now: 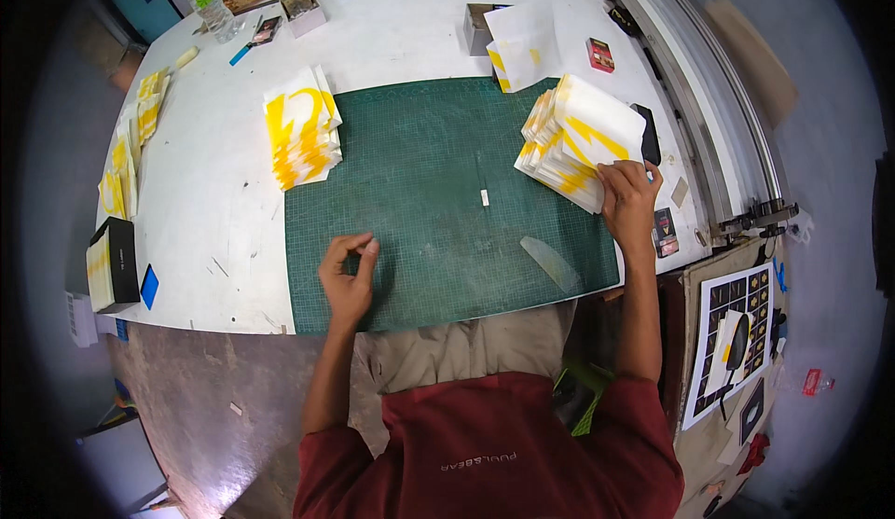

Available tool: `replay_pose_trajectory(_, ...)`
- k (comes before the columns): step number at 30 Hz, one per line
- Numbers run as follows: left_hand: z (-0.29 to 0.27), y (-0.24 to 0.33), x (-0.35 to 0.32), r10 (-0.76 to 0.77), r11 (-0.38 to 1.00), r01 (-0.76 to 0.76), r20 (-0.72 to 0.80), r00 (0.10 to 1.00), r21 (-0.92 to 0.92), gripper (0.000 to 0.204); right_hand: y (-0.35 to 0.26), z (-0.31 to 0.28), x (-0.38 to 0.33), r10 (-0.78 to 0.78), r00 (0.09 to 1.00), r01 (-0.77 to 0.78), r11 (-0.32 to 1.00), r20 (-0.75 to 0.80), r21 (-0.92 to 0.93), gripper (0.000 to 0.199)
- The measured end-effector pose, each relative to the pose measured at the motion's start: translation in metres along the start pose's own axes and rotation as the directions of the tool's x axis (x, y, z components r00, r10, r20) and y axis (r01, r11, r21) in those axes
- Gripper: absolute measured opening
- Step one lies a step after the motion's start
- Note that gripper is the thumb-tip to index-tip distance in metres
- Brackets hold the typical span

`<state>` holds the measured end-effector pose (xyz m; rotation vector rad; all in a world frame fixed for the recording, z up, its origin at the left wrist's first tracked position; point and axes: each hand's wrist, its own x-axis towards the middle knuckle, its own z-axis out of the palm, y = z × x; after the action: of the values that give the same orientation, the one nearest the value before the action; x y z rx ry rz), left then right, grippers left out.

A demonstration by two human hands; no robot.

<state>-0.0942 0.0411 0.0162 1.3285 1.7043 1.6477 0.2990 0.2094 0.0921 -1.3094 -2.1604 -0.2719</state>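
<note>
My right hand is at the right edge of a fanned stack of white sheets with yellow print. Its fingers pinch the lower right corner of the top sheet. My left hand hovers over the lower left of a green cutting mat, thumb and fingers curled together, with nothing visible between them. A second fanned stack of yellow-printed sheets rests across the mat's upper left edge. Near the mat's middle lies a small white piece, and a translucent pointed strip lies by its front edge.
Behind the mat, a printed sheet leans on a small box. A red pack lies nearby. A metal rail runs along the table's right. More printed stacks and a black box line the left edge.
</note>
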Motion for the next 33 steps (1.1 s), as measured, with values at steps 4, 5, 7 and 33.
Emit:
replay_pose_trajectory(4, 0.030, 0.009, -0.007, -0.177, 0.949, 0.224, 0.212, 0.961, -0.224, 0.023, -0.029, 0.001, -0.014, -0.116, 0.974, 0.120, 0.993, -0.194, 0.007, 0.017)
replay_pose_trajectory(5, 0.039, 0.018, -0.005, -0.277, 0.847, 0.394, 0.336, 0.900, -0.357, 0.029, -0.042, 0.001, -0.023, -0.153, 0.963, 0.161, 0.987, -0.222, 0.018, 0.016)
replay_pose_trajectory(7, 0.056, 0.037, 0.007, -0.291, 0.407, 0.682, 0.622, 0.727, -0.608, 0.040, -0.082, 0.000, -0.048, -0.295, 0.939, 0.314, 0.945, -0.177, 0.092, 0.023)
replay_pose_trajectory(33, 0.032, 0.003, -0.021, -0.409, 0.479, 0.694, 0.563, 0.718, -0.537, 0.042, -0.096, 0.008, -0.086, 0.113, 0.636, -0.720, -0.271, 0.764, 0.639, 0.018)
